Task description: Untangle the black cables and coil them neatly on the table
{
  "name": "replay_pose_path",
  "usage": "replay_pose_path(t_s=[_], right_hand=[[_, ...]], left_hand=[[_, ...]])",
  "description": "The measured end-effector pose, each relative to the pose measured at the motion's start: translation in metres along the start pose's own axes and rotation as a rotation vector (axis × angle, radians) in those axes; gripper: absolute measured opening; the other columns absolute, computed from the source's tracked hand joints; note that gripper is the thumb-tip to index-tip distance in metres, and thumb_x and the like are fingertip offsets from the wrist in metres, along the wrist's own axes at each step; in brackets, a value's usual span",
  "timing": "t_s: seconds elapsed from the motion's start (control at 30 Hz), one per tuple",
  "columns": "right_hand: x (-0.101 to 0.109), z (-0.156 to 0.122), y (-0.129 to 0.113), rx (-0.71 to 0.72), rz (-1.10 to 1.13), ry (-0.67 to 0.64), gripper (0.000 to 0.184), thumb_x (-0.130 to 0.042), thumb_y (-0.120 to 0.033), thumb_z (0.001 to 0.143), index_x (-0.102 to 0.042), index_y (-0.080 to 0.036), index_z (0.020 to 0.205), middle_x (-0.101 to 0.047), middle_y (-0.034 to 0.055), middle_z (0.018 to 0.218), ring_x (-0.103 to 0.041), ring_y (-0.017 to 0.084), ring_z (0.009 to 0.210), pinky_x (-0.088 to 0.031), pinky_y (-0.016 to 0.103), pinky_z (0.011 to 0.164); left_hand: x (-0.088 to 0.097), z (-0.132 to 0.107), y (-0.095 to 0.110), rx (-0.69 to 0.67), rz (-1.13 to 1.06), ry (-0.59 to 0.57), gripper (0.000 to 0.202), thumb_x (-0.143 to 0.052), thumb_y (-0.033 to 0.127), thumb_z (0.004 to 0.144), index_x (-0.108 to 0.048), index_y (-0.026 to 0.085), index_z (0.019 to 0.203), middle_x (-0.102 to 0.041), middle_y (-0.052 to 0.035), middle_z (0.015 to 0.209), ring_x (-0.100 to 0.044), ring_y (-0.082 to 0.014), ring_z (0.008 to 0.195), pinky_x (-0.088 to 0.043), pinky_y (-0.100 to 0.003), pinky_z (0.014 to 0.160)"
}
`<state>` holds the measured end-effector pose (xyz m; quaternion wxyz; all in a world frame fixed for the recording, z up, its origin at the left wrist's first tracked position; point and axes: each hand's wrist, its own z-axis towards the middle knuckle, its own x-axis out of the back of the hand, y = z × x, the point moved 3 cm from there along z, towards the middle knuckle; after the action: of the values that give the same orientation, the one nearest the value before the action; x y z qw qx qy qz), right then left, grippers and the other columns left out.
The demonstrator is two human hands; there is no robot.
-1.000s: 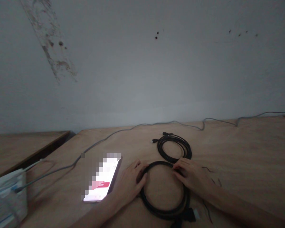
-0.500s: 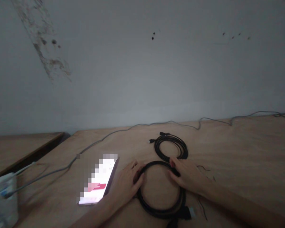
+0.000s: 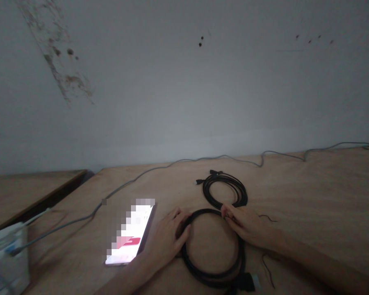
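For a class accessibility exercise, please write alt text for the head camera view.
A person's left hand and right hand touch opposite sides of a coiled black cable on a wooden table. A second black coil lies just beyond it, with a lit smartphone to the left.

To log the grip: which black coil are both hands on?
The nearer, larger coil, under the left hand and right hand; the smaller coil lies beyond it.

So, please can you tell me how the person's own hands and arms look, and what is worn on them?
The left hand and right hand are bare, without gloves. The left forearm and right forearm show no sleeve. I see no watch, ring or bracelet, though the light is dim.
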<state>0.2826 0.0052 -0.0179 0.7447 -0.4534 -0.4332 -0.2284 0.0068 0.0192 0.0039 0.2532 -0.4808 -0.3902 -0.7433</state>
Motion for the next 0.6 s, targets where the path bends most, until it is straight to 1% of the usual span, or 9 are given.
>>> replay_pose_path(t_s=[0.13,0.23,0.33,0.4,0.5,0.6], right_hand=[[0.0065,-0.0036,0.0011,-0.008,0.078,-0.021,0.018,-0.038,-0.029,0.107,-0.056,-0.025,0.111,-0.068,0.0028,0.097,-0.064,0.020,0.088,-0.045,0.031,0.076],[0.0090,-0.0057,0.0006,-0.008,0.091,-0.033,0.020,-0.038,-0.033,0.108,-0.057,-0.027,0.112,-0.069,0.0027,0.099,-0.065,0.020,0.090,-0.046,0.031,0.078],[0.0100,-0.0066,0.0002,-0.033,0.081,-0.008,0.017,-0.045,-0.028,0.104,-0.058,-0.027,0.115,-0.069,0.0013,0.093,-0.065,0.020,0.085,-0.046,0.030,0.074],[0.0106,-0.0066,0.0005,-0.045,0.073,0.051,0.019,-0.052,-0.022,0.097,-0.059,-0.026,0.114,-0.068,0.0009,0.090,-0.063,0.019,0.080,-0.045,0.029,0.070],[0.0114,-0.0069,0.0018,-0.041,0.079,0.153,0.016,-0.058,-0.016,0.089,-0.062,-0.024,0.103,-0.068,0.0016,0.090,-0.062,0.018,0.076,-0.045,0.028,0.068],[0.0095,-0.0067,0.0051,-0.064,0.116,0.177,0.010,-0.059,-0.018,0.089,-0.064,-0.024,0.095,-0.068,0.0012,0.086,-0.062,0.017,0.073,-0.045,0.028,0.064]], left_hand=[[0.0033,0.0017,0.0050,-0.005,-0.010,-0.021,0.035,-0.051,0.035,0.101,-0.065,0.024,0.130,-0.066,-0.0118,0.123,-0.065,-0.0307,0.110,-0.052,-0.046,0.095],[0.0055,0.0025,0.0078,-0.007,-0.015,-0.021,0.034,-0.051,0.034,0.100,-0.064,0.024,0.130,-0.066,-0.0105,0.120,-0.065,-0.0296,0.108,-0.052,-0.045,0.094],[0.0043,0.0020,0.0066,-0.005,-0.021,-0.022,0.033,-0.052,0.033,0.100,-0.065,0.026,0.129,-0.066,-0.0095,0.119,-0.066,-0.0295,0.107,-0.052,-0.044,0.093],[0.0032,0.0014,0.0048,-0.001,-0.030,-0.008,0.033,-0.053,0.034,0.099,-0.065,0.026,0.129,-0.066,-0.0090,0.118,-0.066,-0.0294,0.106,-0.053,-0.043,0.092],[0.0029,0.0008,0.0038,-0.003,-0.040,0.008,0.034,-0.053,0.035,0.099,-0.065,0.026,0.130,-0.066,-0.0083,0.116,-0.067,-0.0289,0.104,-0.053,-0.042,0.091],[0.0039,0.0012,0.0052,-0.008,-0.040,0.003,0.034,-0.052,0.035,0.100,-0.064,0.027,0.131,-0.066,-0.0082,0.115,-0.066,-0.0281,0.104,-0.052,-0.042,0.090]])
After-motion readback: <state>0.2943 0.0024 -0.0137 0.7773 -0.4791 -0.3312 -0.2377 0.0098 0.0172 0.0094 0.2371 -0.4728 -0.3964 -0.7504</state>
